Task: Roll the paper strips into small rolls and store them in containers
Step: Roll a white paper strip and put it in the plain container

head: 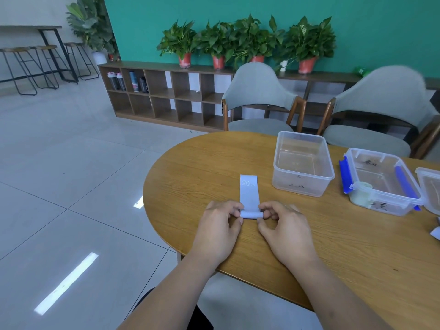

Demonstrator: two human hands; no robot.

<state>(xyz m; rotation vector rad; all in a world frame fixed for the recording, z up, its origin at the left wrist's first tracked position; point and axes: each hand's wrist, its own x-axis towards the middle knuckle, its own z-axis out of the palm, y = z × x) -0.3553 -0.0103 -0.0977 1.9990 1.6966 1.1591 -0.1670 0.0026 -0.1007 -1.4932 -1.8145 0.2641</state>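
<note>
Currently both hands work the pale blue paper strip [249, 194], marked "20 LB", which lies on the wooden table [202, 163] near its rounded left end; its near end is wound into a small roll [250, 214] and its far end lies flat, pointing away from the person; left-hand grip [219, 225] pinches the roll's left end, thumb and fingers curled; right-hand grip [283, 227] pinches the right end the same way. Clear open container [297, 184] sits beyond and right of the strip, apart from it; clip-lock container [385, 201] with blue clips is further right, a pale roll [362, 195] in its near-left corner; third container [428, 186] is cut off at the right edge; grey chairs [259, 91] stand behind the table.
</note>
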